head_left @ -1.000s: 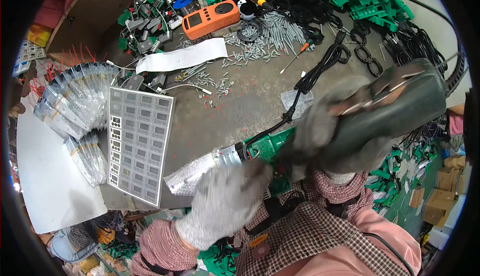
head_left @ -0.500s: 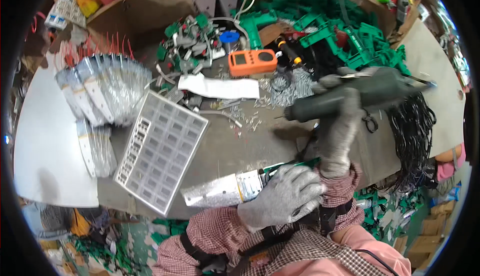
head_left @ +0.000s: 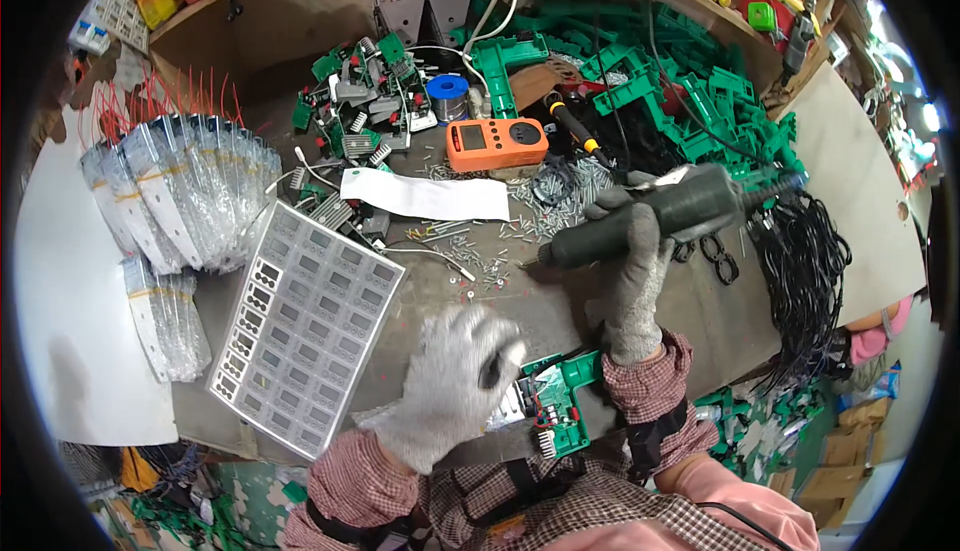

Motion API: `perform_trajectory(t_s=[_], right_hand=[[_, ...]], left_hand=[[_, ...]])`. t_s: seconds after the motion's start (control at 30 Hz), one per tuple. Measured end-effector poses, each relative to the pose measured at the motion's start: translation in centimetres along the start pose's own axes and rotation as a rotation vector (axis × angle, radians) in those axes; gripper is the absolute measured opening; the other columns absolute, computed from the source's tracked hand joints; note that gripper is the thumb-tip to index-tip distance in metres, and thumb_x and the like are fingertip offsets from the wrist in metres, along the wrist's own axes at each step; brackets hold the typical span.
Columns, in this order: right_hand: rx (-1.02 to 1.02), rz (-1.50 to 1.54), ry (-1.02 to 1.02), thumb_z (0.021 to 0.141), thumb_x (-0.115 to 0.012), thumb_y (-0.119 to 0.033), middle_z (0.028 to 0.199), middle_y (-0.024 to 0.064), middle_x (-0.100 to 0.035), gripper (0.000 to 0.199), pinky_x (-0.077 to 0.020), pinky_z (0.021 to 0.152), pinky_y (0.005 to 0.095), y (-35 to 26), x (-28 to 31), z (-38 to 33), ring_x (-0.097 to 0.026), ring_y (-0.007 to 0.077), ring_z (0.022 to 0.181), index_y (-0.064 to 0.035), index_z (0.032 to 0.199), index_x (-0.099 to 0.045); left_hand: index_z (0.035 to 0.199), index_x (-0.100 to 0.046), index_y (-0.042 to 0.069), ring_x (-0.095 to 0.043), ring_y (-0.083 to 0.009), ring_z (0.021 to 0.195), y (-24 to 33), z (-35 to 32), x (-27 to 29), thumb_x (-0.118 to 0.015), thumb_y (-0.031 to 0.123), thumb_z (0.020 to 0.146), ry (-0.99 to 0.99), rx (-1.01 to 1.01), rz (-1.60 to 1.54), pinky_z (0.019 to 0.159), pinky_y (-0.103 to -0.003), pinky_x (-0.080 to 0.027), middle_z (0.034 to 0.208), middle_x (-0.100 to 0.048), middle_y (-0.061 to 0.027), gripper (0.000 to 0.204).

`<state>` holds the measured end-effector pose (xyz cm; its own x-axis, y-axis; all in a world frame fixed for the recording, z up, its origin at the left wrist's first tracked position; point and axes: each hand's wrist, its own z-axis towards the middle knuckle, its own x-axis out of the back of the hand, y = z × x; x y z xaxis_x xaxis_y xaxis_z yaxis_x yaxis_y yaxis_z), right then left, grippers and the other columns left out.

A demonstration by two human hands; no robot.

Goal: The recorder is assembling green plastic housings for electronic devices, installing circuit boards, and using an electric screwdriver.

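Observation:
My right hand (head_left: 640, 286), in a grey glove, is wrapped around a dark electric screwdriver (head_left: 640, 226), held over the right of the table with its narrow tip pointing left. My left hand (head_left: 450, 376), also gloved, hovers low in front of me with curled fingers. Whatever its fingertips pinch, if anything, is hidden. Just right of that hand lies a green plastic housing (head_left: 572, 431) with a small circuit board and wires in it. A silver part beside the housing is partly covered by the left hand.
A sheet of grey labels (head_left: 310, 326) lies at left, near fanned silver bagged pieces (head_left: 190, 191). Loose screws (head_left: 480, 256), a white paper strip (head_left: 425, 194), an orange multimeter (head_left: 495, 144) and a solder spool (head_left: 448, 99) sit farther back. Green housings (head_left: 700, 101) and black cables (head_left: 800, 271) occupy the right.
My left hand has lifted off the green housing and moved left, uncovering the circuit board. The screwdriver in my right hand has shifted left and slightly nearer.

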<state>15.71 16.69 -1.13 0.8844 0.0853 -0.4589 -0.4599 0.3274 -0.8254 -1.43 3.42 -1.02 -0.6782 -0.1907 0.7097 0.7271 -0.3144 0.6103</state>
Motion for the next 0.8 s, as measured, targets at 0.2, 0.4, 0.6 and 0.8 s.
perform_trajectory(t_s=[0.2, 0.4, 0.6, 0.8], right_hand=[[0.041, 0.004, -0.001, 0.096, -0.068, -0.048, 0.105, 0.0073, -0.061, 0.062, -0.0508, 0.092, 0.0389, -1.9, 0.5, -0.7, -0.060, 0.0199, 0.096, -0.0097, 0.139, -0.043], [0.020, 0.137, -0.020, 0.095, -0.069, -0.050, 0.104, 0.0048, -0.061, 0.063, -0.0498, 0.094, 0.0372, -3.1, 0.6, -1.4, -0.058, 0.0170, 0.095, -0.0105, 0.137, -0.044], [0.026, 0.239, -0.016, 0.094, -0.069, -0.052, 0.098, 0.0041, -0.061, 0.064, -0.0523, 0.091, 0.0386, -3.5, 0.6, -1.1, -0.060, 0.0165, 0.090, -0.0099, 0.136, -0.044], [0.046, 0.247, -0.005, 0.094, -0.068, -0.054, 0.096, 0.0040, -0.062, 0.065, -0.0524, 0.090, 0.0392, -3.4, 1.0, -0.9, -0.060, 0.0172, 0.087, -0.0084, 0.135, -0.045]], left_hand=[[0.122, -0.067, 0.009, -0.057, -0.0315, 0.111, -2.7, 5.0, -3.1, -0.067, 0.026, 0.092, 0.033, 0.009, 0.270, 0.100, -0.047, -0.042, 0.106, -0.061, -0.0117, 0.034], [0.110, -0.073, 0.009, -0.058, -0.0295, 0.107, -3.1, 4.9, -4.1, -0.067, 0.030, 0.094, -0.017, -0.053, 0.301, 0.098, -0.045, -0.042, 0.103, -0.064, -0.0102, 0.027], [0.108, -0.075, 0.006, -0.061, -0.0331, 0.101, -3.4, 3.8, -4.5, -0.071, 0.023, 0.094, 0.016, 0.070, -0.018, 0.092, -0.045, -0.047, 0.101, -0.067, -0.0122, 0.022], [0.104, -0.074, 0.001, -0.063, -0.0308, 0.097, -3.5, 3.6, -4.7, -0.071, 0.016, 0.093, -0.001, 0.159, -0.239, 0.091, -0.042, -0.048, 0.101, -0.070, -0.0136, 0.019]])
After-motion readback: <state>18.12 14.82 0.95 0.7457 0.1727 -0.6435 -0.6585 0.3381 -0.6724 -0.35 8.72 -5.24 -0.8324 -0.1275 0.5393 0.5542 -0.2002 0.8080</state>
